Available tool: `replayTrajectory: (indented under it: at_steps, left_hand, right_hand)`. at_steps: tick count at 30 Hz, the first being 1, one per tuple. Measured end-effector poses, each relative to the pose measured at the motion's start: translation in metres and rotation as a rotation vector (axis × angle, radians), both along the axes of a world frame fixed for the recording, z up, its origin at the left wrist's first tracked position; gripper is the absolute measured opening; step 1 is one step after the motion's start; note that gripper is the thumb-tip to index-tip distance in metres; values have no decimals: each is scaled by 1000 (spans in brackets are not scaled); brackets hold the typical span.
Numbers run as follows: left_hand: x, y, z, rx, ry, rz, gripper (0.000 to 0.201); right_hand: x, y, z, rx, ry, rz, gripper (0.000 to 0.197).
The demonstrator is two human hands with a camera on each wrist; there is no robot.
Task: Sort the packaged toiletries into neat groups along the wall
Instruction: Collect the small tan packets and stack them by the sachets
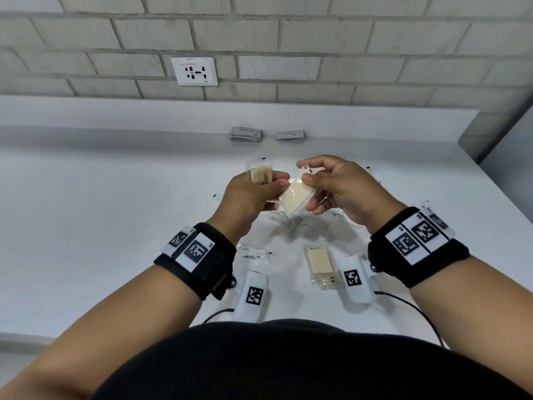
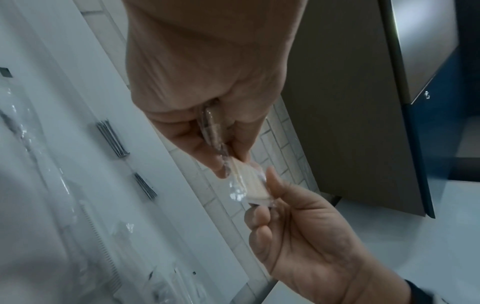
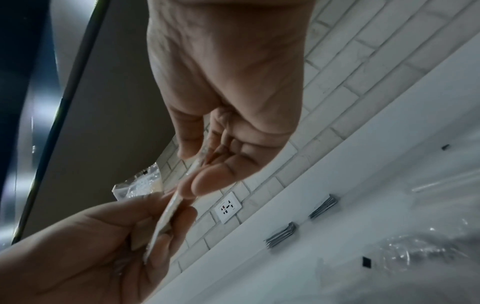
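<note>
The white table (image 1: 86, 226) runs back to a tiled wall (image 1: 317, 39), where a socket plate (image 1: 194, 71) sits up and to the left of the fingers. Both hands are raised above the table's middle. The left hand (image 1: 248, 194) has its fingers curled round a clear-wrapped soap bar (image 1: 261, 174) that sticks up past them, and its thumb also presses on a second soap packet (image 1: 295, 194). The right hand (image 1: 340, 189) pinches that second packet at its upper end, thumb against forefinger, the remaining fingers loosely curled beneath it; the packet slants between the two hands.

Far beyond the fingers, against the wall ledge, lie two stacks of grey sachets (image 1: 246, 134), one thicker, one thinner (image 1: 290, 135), just apart from each other. Below the right wrist, nearer the body, a third soap packet (image 1: 320, 265) lies flat. Directly under the fingers, crinkled clear wrappers (image 1: 291, 223) with a comb inside rest on the table; another small clear packet (image 1: 253, 252) lies beneath the left wrist.
</note>
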State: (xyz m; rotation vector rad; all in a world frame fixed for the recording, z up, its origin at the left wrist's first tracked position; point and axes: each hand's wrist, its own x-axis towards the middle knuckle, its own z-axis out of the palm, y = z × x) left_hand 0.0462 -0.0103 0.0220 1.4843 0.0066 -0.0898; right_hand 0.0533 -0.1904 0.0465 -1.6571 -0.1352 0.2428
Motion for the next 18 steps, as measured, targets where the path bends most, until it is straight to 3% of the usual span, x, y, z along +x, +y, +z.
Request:
replayTrajectory:
  at_steps: [4, 10, 15, 18]
  left_hand:
    - [-1, -1, 0, 15, -7, -8, 8]
    - [-2, 3, -2, -8, 119, -111, 27]
    - [2, 9, -6, -192, 165, -28, 14]
    - [5, 10, -8, -194, 169, -31, 11]
  right_hand:
    - [-1, 1, 1, -29, 8, -1, 5]
    - [1, 0, -1, 92, 5, -98, 13]
    - [-4, -3, -11, 18, 4, -102, 14]
    - [-8, -6, -12, 9, 23, -71, 13]
